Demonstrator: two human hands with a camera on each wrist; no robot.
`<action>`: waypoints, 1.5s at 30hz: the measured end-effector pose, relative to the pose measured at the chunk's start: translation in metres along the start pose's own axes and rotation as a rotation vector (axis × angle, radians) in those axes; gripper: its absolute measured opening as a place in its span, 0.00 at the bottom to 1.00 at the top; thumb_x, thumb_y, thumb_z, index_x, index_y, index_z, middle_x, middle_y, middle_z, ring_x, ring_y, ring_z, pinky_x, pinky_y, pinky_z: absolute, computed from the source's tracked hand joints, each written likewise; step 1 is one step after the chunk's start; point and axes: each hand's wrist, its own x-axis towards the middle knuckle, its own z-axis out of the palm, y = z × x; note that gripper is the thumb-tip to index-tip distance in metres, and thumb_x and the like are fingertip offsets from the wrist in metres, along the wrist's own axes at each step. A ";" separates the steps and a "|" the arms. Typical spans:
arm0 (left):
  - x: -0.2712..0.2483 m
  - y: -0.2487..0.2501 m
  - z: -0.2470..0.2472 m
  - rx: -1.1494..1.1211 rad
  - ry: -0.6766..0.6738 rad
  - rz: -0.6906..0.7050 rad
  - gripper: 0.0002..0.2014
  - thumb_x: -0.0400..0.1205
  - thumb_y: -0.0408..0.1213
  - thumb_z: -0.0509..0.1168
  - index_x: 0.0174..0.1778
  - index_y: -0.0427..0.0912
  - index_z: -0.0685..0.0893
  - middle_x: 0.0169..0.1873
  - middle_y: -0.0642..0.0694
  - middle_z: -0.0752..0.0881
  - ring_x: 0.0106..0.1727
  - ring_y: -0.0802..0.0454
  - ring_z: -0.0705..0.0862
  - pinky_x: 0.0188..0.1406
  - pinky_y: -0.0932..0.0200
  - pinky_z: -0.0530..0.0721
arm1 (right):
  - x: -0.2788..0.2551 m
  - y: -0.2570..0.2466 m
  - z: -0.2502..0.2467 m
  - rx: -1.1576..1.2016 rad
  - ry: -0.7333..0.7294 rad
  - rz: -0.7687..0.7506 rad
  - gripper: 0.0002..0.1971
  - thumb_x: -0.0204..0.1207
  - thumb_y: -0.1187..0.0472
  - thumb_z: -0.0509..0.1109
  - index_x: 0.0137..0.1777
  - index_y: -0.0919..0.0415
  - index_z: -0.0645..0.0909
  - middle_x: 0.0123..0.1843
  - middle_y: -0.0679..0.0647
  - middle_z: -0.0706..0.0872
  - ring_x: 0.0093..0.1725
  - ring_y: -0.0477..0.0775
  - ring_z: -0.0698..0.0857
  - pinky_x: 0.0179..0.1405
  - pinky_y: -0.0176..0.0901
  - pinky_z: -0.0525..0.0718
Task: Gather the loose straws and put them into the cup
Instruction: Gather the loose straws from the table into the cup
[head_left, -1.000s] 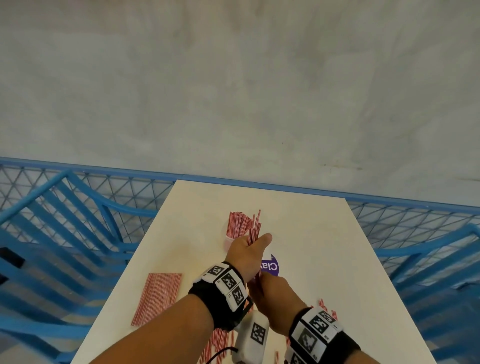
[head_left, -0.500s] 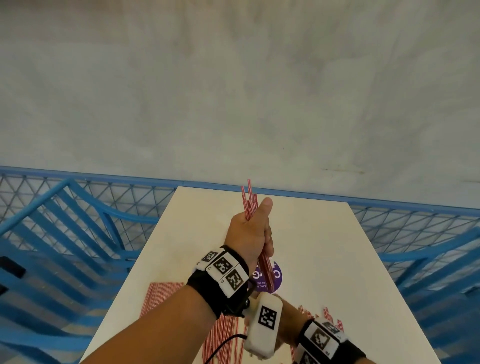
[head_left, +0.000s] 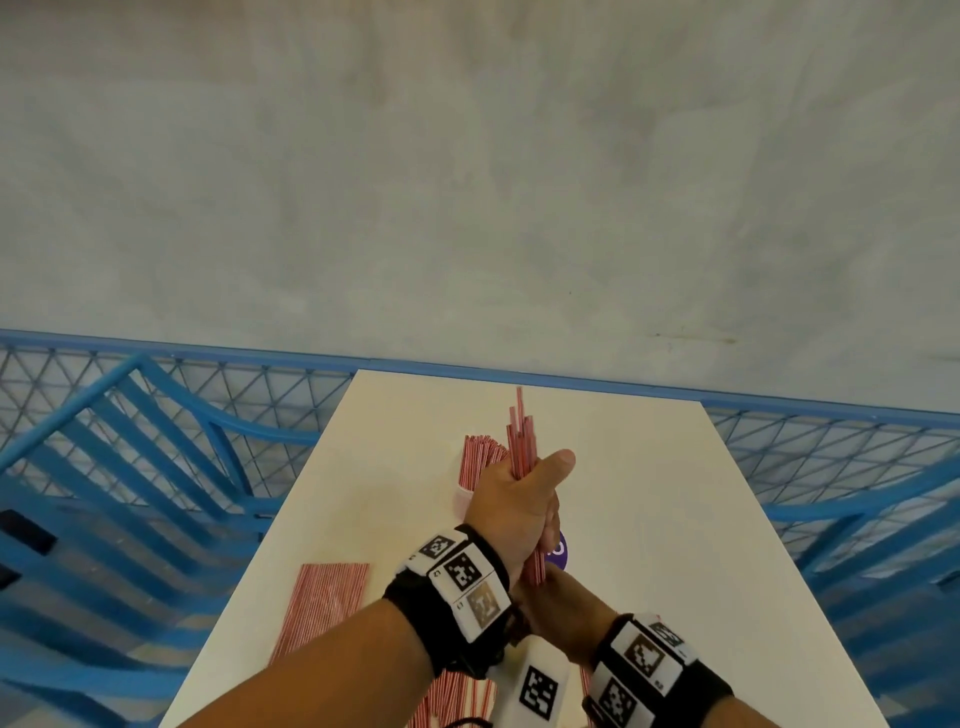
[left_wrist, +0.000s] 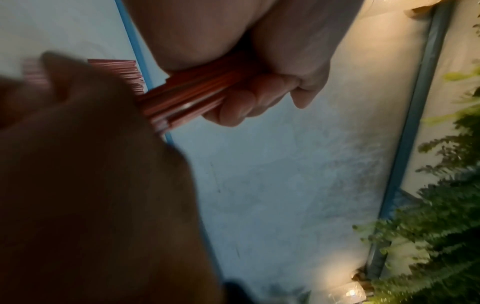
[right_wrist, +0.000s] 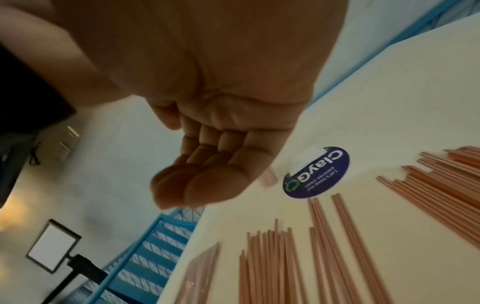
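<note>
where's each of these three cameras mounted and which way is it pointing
Head: worn on the head, looking forward and down at the white table and grey wall; both forearms show, the left hand gripping an upright straw bundle beside the cup of straws.
Left wrist: looks along the left palm at fingers curled round the bundle, wall behind.
Right wrist: looks along the open right hand at loose straws and a purple sticker on the table.
Shared: head and left wrist both show the gripped bundle; head and right wrist both show the sticker.

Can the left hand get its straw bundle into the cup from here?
Probably yes. The left hand grips the bundle upright beside the cup; nothing lies between, though straws already in the cup crowd the opening.
</note>
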 end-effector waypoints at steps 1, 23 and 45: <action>-0.002 -0.001 0.001 0.029 -0.010 -0.004 0.25 0.79 0.46 0.69 0.16 0.46 0.71 0.13 0.47 0.71 0.15 0.50 0.69 0.20 0.62 0.74 | -0.002 -0.004 0.001 -0.059 0.015 -0.021 0.16 0.84 0.63 0.55 0.35 0.47 0.70 0.34 0.42 0.75 0.32 0.39 0.75 0.35 0.26 0.76; -0.007 0.004 -0.031 1.214 -0.257 0.193 0.11 0.82 0.47 0.63 0.38 0.46 0.82 0.36 0.43 0.86 0.38 0.45 0.82 0.42 0.56 0.79 | -0.039 -0.080 -0.055 -0.096 0.295 -0.556 0.15 0.86 0.50 0.48 0.63 0.47 0.74 0.61 0.36 0.79 0.57 0.17 0.71 0.52 0.16 0.66; 0.000 0.047 -0.047 0.469 0.024 0.203 0.19 0.81 0.38 0.66 0.25 0.42 0.71 0.18 0.49 0.64 0.16 0.56 0.62 0.20 0.65 0.67 | -0.042 -0.055 -0.074 -0.340 0.221 -0.503 0.13 0.85 0.53 0.54 0.55 0.53 0.80 0.56 0.44 0.84 0.58 0.41 0.80 0.52 0.23 0.73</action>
